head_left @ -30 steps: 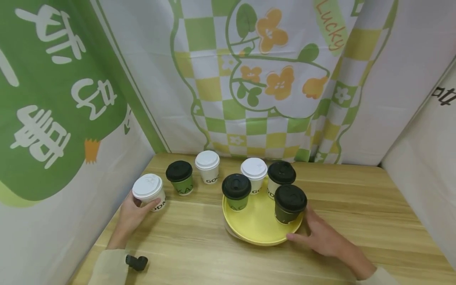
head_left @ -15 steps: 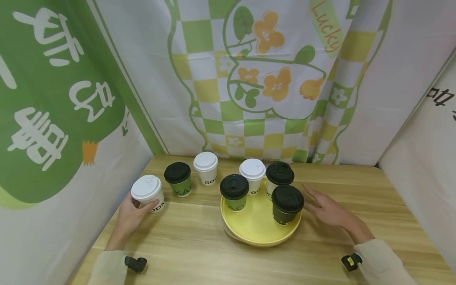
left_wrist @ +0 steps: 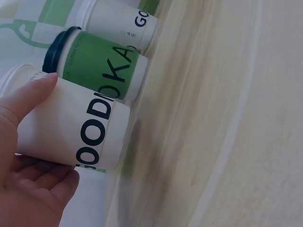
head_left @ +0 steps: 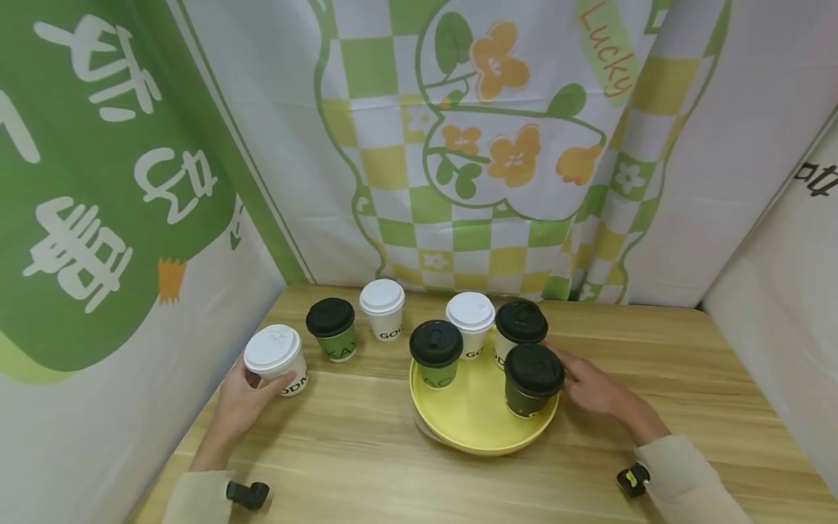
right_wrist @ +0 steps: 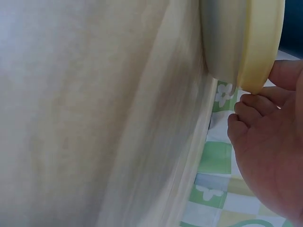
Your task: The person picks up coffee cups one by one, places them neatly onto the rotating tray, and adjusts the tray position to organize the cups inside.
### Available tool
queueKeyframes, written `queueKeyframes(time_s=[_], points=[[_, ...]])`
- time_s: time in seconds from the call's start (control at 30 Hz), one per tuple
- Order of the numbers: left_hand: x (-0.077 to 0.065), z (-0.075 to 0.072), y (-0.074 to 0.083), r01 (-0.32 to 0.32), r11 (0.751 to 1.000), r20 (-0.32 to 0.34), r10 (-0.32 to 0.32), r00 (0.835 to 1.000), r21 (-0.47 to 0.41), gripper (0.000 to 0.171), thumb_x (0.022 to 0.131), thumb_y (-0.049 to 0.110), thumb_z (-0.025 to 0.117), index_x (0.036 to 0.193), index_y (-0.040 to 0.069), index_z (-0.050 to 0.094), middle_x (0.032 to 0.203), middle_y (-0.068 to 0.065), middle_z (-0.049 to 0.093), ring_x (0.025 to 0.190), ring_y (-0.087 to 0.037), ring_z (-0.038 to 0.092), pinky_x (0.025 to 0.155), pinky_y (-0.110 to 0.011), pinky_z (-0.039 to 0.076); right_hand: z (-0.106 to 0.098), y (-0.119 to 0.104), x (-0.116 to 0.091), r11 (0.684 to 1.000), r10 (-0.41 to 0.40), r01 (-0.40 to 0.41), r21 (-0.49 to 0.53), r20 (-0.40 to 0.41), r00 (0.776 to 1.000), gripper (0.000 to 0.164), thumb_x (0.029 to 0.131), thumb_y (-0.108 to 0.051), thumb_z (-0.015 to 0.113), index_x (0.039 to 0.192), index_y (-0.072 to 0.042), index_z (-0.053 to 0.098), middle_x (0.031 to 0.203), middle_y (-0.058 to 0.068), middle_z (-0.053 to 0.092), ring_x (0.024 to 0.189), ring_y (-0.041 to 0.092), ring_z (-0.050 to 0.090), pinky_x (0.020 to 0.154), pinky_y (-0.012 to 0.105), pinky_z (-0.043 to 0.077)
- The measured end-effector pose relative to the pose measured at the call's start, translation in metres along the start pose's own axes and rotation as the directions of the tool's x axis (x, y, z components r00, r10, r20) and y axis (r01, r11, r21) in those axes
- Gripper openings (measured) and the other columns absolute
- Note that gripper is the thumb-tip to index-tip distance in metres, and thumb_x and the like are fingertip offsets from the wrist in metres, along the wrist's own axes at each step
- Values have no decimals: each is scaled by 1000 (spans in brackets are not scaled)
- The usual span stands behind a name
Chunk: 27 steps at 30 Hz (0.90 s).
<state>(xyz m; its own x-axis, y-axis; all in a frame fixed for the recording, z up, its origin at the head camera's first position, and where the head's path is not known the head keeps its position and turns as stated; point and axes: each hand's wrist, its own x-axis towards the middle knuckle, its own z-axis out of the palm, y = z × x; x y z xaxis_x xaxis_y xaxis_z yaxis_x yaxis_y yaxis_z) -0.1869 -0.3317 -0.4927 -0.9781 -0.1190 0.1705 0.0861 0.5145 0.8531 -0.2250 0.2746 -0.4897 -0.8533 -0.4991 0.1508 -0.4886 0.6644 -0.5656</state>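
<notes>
In the left wrist view my left hand (left_wrist: 28,137) grips a white lidded paper coffee cup (left_wrist: 71,120), thumb on one side and fingers on the other. The head view shows this cup at the left of the table. A green cup with a black lid (head_left: 332,331) and another white cup (head_left: 382,309) stand behind it. My right hand (head_left: 592,386) is at the right rim of a round yellow tray (head_left: 468,422), fingertips against the edge in the right wrist view. A dark green cup (head_left: 533,378) on the tray partly hides those fingertips.
Also on the tray are a green cup with a black lid (head_left: 437,353), a white cup (head_left: 470,320) and a white cup with a black lid (head_left: 520,327). A pale base (right_wrist: 225,42) supports the tray. Printed curtains (head_left: 471,182) enclose the wooden table (head_left: 353,451).
My right hand left the tray's front right rim, drew back to the right, and now touches the rim farther back. My left hand keeps its grip on the white cup.
</notes>
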Motion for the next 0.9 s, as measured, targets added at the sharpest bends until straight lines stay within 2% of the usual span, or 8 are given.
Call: queueKeyframes(time_s=[0.07, 0.13, 0.23, 0.3, 0.37, 0.5, 0.67, 0.9], points=[[-3, 0, 4, -13, 1000, 2, 13, 1000, -1, 97, 93, 24, 84, 167, 4, 24, 162, -23, 42, 150, -39, 42, 103, 6, 32, 0, -3, -4, 1000, -3, 2, -10, -4, 1000, 56, 105, 2, 49, 160, 7, 37, 163, 30, 41, 149, 52, 43, 122, 67, 34], [-6, 0, 9, -26, 1000, 7, 26, 1000, 6, 96, 93, 24, 84, 166, 4, 25, 160, -21, 44, 149, -27, 46, 104, 5, 33, 1, -5, -8, 999, 6, -6, -33, -8, 1000, 57, 106, 0, 50, 161, 5, 36, 164, 29, 41, 148, 51, 44, 122, 66, 35], [-10, 0, 15, -38, 999, 23, 38, 999, 5, 93, 93, 25, 84, 164, 2, 28, 160, -22, 45, 149, -27, 46, 104, 5, 33, 2, -11, -15, 998, 26, -26, -48, -12, 1000, 59, 107, -3, 50, 163, 2, 33, 166, 28, 38, 149, 51, 43, 123, 66, 35], [-14, 0, 21, -31, 999, 36, 30, 999, 18, 91, 94, 27, 83, 162, 0, 31, 159, -23, 46, 150, -29, 46, 105, 3, 34, 2, -15, -20, 998, 39, -39, -53, -10, 999, 61, 108, -7, 52, 164, 2, 30, 167, 28, 36, 149, 51, 43, 123, 66, 35], [-17, 0, 29, -16, 999, 46, 15, 999, 28, 90, 93, 28, 83, 161, -2, 32, 159, -25, 47, 151, -42, 43, 111, -4, 37, 1, -20, -26, 997, 58, -58, -55, 0, 998, 63, 109, -13, 54, 165, 2, 29, 168, 28, 34, 150, 51, 42, 123, 66, 35], [-23, 3, 49, 4, 999, 56, -6, 998, 41, 90, 92, 30, 85, 160, -2, 35, 158, -25, 49, 150, -41, 46, 119, -18, 40, -3, -30, -35, 993, 108, -106, -55, 29, 994, 69, 112, -30, 54, 165, 4, 27, 168, 29, 33, 151, 52, 40, 122, 69, 35], [-27, 13, 68, -47, 998, 66, 45, 997, 29, 86, 89, 26, 87, 157, -1, 41, 153, -23, 54, 144, -37, 53, 110, -6, 39, -6, -34, -35, 990, 142, -141, -18, 40, 989, 73, 114, -41, 46, 166, 4, 22, 170, 29, 28, 154, 52, 34, 124, 69, 30], [-25, 42, 87, -96, 995, 121, 97, 988, -14, 86, 86, 25, 90, 154, -1, 45, 149, -22, 59, 141, -39, 57, 121, -53, 44, -5, -24, -24, 995, 102, -102, 9, 0, 995, 64, 113, -30, 51, 165, 1, 29, 165, 30, 38, 152, 52, 38, 124, 68, 32]])
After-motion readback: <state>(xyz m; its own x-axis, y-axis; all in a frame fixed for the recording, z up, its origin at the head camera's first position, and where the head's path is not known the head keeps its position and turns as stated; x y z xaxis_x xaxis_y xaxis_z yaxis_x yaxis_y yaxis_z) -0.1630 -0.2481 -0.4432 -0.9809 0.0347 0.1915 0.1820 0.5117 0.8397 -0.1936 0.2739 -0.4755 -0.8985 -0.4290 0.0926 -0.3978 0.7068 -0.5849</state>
